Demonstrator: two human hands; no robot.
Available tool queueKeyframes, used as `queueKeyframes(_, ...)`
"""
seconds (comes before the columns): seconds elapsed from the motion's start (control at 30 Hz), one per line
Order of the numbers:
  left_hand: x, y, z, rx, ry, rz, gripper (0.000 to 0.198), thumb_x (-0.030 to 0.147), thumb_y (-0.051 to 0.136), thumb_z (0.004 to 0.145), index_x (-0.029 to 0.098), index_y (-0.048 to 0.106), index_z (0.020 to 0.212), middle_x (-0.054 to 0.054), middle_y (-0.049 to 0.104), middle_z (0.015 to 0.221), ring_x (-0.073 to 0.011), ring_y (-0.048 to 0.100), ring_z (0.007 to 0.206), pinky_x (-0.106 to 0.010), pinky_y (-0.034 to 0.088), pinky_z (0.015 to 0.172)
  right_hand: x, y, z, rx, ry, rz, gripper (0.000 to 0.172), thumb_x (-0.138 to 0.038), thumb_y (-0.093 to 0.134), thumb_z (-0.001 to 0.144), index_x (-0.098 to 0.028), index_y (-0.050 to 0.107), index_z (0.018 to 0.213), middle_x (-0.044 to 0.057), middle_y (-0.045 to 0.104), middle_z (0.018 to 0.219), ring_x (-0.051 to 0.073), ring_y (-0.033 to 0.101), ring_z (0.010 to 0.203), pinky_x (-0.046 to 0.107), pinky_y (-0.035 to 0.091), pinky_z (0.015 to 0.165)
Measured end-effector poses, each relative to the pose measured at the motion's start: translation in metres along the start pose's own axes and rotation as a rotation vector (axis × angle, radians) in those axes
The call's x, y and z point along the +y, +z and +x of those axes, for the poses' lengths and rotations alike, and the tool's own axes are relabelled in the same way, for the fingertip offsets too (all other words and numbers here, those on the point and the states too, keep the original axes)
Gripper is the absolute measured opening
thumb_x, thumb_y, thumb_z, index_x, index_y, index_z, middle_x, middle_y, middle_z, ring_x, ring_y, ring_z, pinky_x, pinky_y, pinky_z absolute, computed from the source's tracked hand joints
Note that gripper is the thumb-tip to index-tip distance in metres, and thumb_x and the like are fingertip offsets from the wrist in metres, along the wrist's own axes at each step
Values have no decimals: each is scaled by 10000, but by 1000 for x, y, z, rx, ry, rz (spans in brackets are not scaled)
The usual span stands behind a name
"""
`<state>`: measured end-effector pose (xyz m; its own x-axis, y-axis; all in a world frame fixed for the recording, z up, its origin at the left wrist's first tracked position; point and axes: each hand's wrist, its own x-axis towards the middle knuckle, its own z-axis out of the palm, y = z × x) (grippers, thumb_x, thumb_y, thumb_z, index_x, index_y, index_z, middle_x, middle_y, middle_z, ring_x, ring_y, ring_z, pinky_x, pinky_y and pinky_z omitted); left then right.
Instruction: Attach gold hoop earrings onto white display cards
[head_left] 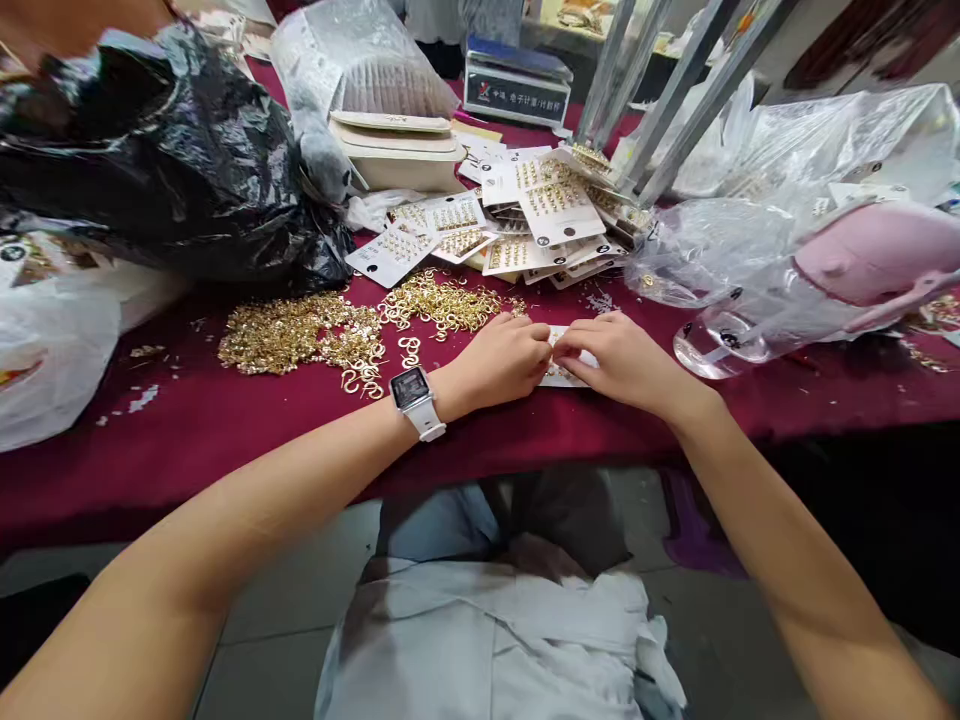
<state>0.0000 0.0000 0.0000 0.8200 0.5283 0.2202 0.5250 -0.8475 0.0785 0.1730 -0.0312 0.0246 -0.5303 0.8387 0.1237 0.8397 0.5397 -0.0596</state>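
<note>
My left hand (502,362) and my right hand (611,365) meet over a small white card (571,372) on the maroon tablecloth (187,470). Both sets of fingers pinch the card and hide most of its face. Just left of my left hand lie loose heaps of gold hoop earrings (439,303), with a larger pile of small gold pieces (300,333) farther left. Beyond my hands, white cards of gold earrings (551,212) lie in an untidy stack. A white watch (415,398) sits on my left wrist.
A black plastic bag (161,165) bulges at the far left, and clear plastic bags (780,210) with a pink object (877,255) crowd the right. A beige box (397,155) and a digital scale (517,88) stand at the back, near metal poles (675,95).
</note>
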Motion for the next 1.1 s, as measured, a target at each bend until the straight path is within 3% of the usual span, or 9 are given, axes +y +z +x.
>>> queueKeyframes(0.47, -7, 6, 2, 63, 7, -48, 214, 227, 477, 861, 148, 652, 767, -38, 649, 851, -160, 564, 797, -308, 323, 741, -3, -5, 5, -59, 18, -27, 140, -157, 515, 851, -167, 654, 839, 33, 692, 890, 182, 605, 823, 318, 331, 805)
queueKeyframes(0.93, -12, 9, 0, 73, 20, -76, 219, 238, 474, 867, 163, 664, 789, -33, 648, 850, -152, 555, 766, -303, 321, 742, -7, -2, 7, -84, 45, -90, 156, -154, 505, 854, -157, 654, 808, 51, 704, 894, 188, 613, 799, 342, 341, 809)
queueKeyframes(1.03, -15, 9, -2, 74, 16, -120, 218, 273, 483, 873, 168, 659, 797, -33, 641, 839, -148, 553, 759, -298, 322, 742, -28, -13, -1, 77, 23, -23, 151, -145, 517, 849, -172, 663, 822, 55, 714, 890, 200, 627, 830, 368, 361, 834)
queueKeyframes(1.1, -17, 8, -3, 63, 36, -141, 215, 277, 484, 874, 170, 650, 790, -28, 639, 851, -149, 553, 776, -298, 318, 750, -53, -27, -18, 265, -92, 178, 157, -198, 512, 877, -208, 661, 926, 40, 716, 923, 181, 631, 882, 350, 397, 844)
